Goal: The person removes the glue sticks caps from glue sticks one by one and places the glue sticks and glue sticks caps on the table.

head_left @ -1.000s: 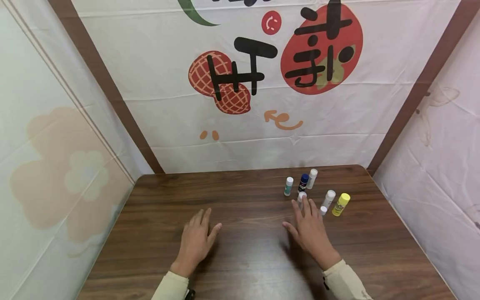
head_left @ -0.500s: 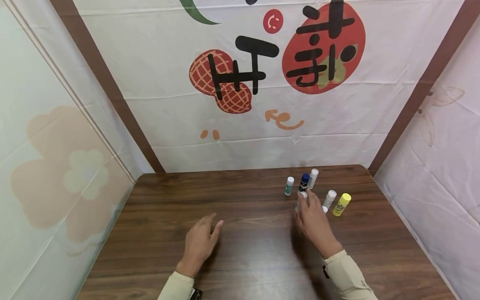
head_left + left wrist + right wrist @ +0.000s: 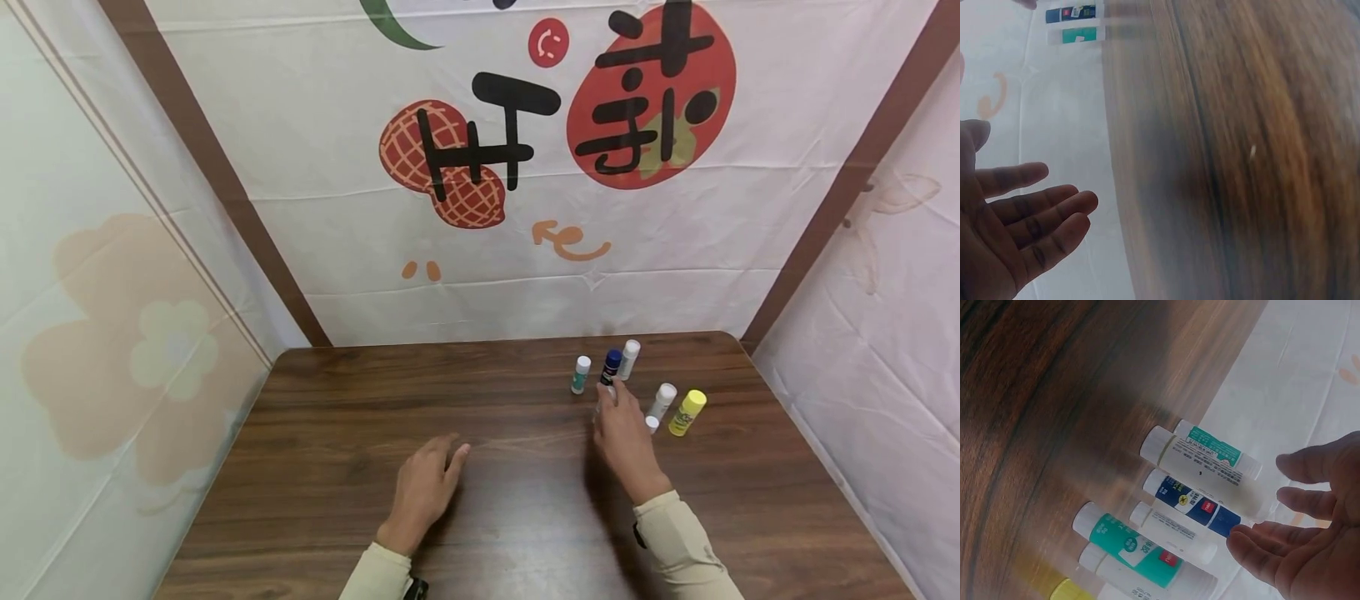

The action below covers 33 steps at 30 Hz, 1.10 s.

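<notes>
Navy stick: slim plastic glue stick with a navy label and blue cap (image 3: 1194,503), upright on the brown wood-grain table (image 3: 337,400).
White stick: white cylindrical glue stick with dark small print (image 3: 1204,472), just beside the navy stick, on the person's side of it.
Axis: the white stick's long axis stands vertical, parallel to the navy stick's, white base down and cap end up.
Right hand: the right hand (image 3: 626,433) is above the white stick, thumb and fingers around its cap end; whether they press on it I cannot tell.
Left hand: the left hand (image 3: 423,487) is well left of the navy stick and nearer the person, over the table, fingers loosely bent and holding nothing.
White stick's print: several lines running along its length, too blurred to read.
Navy label: white letters on a red patch, apparently "deli", and a yellow round mark.
Neighbours: a small white-capped glue stick with a teal label (image 3: 580,379) left of the navy stick; a bright yellow glue stick (image 3: 687,414) to its right and nearer the person, lettering illegible.
</notes>
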Each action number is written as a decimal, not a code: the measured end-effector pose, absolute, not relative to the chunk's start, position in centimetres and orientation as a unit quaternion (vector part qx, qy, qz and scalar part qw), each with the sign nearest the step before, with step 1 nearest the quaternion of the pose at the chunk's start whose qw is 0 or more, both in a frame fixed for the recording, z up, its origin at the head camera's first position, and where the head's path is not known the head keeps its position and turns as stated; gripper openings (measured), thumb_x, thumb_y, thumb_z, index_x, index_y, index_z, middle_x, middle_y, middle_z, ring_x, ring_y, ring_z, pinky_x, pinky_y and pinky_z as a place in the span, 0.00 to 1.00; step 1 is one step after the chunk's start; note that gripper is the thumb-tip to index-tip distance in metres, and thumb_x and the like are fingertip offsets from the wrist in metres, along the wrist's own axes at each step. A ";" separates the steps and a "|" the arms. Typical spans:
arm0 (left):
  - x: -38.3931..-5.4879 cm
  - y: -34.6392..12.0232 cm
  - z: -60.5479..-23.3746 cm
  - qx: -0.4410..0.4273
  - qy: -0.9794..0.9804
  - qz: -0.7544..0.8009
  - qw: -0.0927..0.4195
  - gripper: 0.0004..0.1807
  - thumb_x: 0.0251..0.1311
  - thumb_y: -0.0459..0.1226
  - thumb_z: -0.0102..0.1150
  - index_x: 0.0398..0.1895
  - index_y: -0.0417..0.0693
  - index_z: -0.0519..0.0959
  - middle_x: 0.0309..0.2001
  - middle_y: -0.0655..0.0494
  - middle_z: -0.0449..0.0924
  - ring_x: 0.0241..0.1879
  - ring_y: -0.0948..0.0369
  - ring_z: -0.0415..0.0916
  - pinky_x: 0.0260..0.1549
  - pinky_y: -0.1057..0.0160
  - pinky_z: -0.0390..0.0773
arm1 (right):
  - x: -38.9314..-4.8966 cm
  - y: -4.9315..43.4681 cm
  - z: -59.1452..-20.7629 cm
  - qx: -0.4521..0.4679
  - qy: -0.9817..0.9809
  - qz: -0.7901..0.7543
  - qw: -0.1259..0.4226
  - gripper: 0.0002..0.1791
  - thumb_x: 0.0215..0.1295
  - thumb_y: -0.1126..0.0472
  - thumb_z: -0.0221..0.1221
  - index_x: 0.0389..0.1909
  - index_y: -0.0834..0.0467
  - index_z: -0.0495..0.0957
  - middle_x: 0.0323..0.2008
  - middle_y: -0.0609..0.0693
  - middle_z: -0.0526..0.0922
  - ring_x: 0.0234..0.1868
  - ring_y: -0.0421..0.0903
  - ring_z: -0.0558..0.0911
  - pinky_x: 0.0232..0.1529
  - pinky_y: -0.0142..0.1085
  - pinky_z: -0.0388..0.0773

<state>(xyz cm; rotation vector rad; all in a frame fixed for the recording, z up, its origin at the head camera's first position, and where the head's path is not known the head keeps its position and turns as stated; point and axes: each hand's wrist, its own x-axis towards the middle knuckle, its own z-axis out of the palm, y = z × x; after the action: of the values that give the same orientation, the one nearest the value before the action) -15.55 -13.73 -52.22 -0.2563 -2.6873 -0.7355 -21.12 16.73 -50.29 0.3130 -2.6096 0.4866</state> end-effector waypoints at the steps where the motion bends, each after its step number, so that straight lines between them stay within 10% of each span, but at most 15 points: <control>1: -15.6 -13.6 -52.3 -0.092 -0.946 -0.260 0.172 0.22 0.69 0.49 0.52 0.51 0.41 0.80 0.47 0.46 0.82 0.47 0.49 0.80 0.43 0.48 0.78 | -21.2 16.8 -50.3 0.111 -0.950 0.177 0.233 0.27 0.52 0.72 0.65 0.56 0.70 0.73 0.57 0.74 0.69 0.49 0.70 0.75 0.44 0.58 0.76; 33: -16.9 -8.4 -52.9 -0.136 -0.937 -0.279 0.161 0.17 0.59 0.42 0.65 0.49 0.43 0.82 0.44 0.50 0.83 0.42 0.54 0.82 0.38 0.54 0.80 | -22.2 16.7 -50.2 0.064 -0.948 0.215 0.225 0.17 0.54 0.75 0.62 0.46 0.65 0.79 0.40 0.65 0.76 0.36 0.63 0.78 0.32 0.54 0.76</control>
<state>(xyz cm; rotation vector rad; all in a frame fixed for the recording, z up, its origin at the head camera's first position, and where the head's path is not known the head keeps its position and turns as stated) -16.95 -8.40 -52.91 -0.3897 -2.6739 -0.7975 -22.24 16.72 -50.17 0.1762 -2.6143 0.5941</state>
